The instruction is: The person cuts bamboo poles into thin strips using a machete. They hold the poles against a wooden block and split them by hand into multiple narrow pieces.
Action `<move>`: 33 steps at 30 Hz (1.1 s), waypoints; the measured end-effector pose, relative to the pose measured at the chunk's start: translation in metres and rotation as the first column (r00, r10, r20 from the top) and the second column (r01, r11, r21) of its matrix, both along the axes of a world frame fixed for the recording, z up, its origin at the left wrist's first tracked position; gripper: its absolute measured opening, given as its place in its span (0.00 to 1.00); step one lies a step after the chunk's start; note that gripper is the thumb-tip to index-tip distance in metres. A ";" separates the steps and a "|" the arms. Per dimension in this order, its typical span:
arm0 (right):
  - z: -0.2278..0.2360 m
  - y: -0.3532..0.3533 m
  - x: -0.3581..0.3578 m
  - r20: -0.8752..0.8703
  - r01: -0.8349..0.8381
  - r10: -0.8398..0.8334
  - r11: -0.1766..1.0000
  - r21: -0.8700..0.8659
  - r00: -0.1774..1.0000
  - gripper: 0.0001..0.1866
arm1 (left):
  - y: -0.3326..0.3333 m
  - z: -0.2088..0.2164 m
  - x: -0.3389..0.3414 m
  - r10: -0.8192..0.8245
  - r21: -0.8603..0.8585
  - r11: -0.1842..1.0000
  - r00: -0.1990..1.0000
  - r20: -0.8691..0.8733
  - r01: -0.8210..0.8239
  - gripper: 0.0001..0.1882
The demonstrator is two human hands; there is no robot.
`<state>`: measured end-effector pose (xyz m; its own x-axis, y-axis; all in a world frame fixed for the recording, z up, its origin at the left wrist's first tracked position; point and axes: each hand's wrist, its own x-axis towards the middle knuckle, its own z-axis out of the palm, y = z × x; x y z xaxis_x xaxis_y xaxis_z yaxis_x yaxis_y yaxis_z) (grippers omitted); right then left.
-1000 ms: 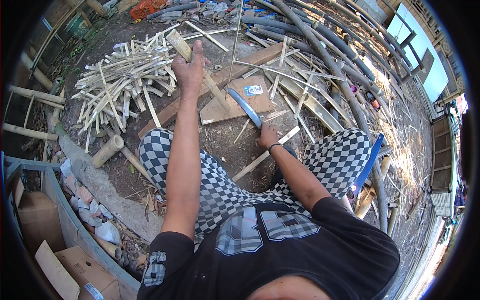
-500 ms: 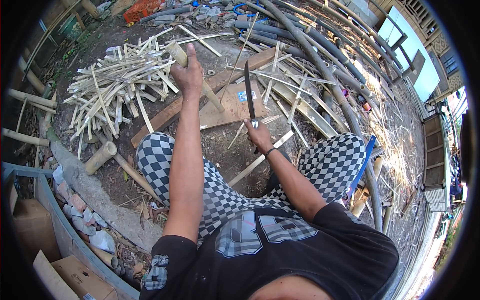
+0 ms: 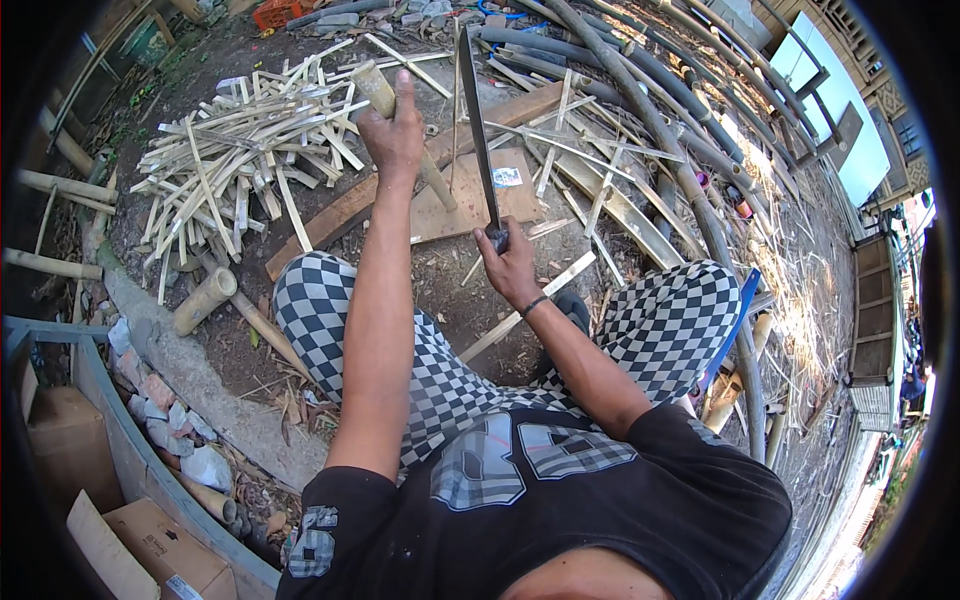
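Note:
My left hand (image 3: 392, 142) is closed round a length of split bamboo (image 3: 436, 182), thumb stretched along it. The bamboo leans, its lower end resting on a flat brown board (image 3: 425, 226). In my right hand (image 3: 512, 268) is the handle of a machete (image 3: 478, 120), its long dark blade pointing up and away from me. The blade stands to the right of the bamboo, apart from the left hand. A thin stick (image 3: 457, 110) rises close to the blade.
A heap of split bamboo strips (image 3: 240, 150) lies to the far left. Behind the board runs a wooden beam (image 3: 325, 235). Dark poles (image 3: 650, 85) and loose strips lie at right. Near left are a bamboo stump (image 3: 207, 300) and cardboard boxes (image 3: 70, 445).
The machete has risen and its blade now tilts further left. My right hand has moved slightly up, and my left hand, with the bamboo, has shifted slightly right.

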<state>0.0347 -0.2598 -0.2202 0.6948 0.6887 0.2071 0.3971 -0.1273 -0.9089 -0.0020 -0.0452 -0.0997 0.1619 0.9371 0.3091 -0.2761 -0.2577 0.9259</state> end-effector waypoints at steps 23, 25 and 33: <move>-0.151 -0.017 0.018 0.059 -0.044 0.108 0.758 -0.650 0.992 0.26 | -0.009 0.002 -0.005 -0.012 0.089 0.996 1.000 0.002 0.012 0.26; -0.160 -0.020 0.017 0.036 -0.027 0.077 0.692 -0.721 0.996 0.27 | -0.012 -0.001 -0.005 -0.035 0.094 0.995 0.999 0.032 0.032 0.25; -0.095 -0.005 -0.005 -0.075 -0.129 0.106 0.873 -0.471 0.992 0.27 | 0.001 -0.004 -0.013 -0.038 0.015 0.999 0.999 0.039 0.038 0.24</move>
<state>0.0297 -0.2643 -0.3152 0.6033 0.7734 -0.1948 0.3958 -0.5024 -0.7687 -0.0153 -0.0438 -0.1033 0.1851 0.9259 0.3292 -0.3218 -0.2595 0.9106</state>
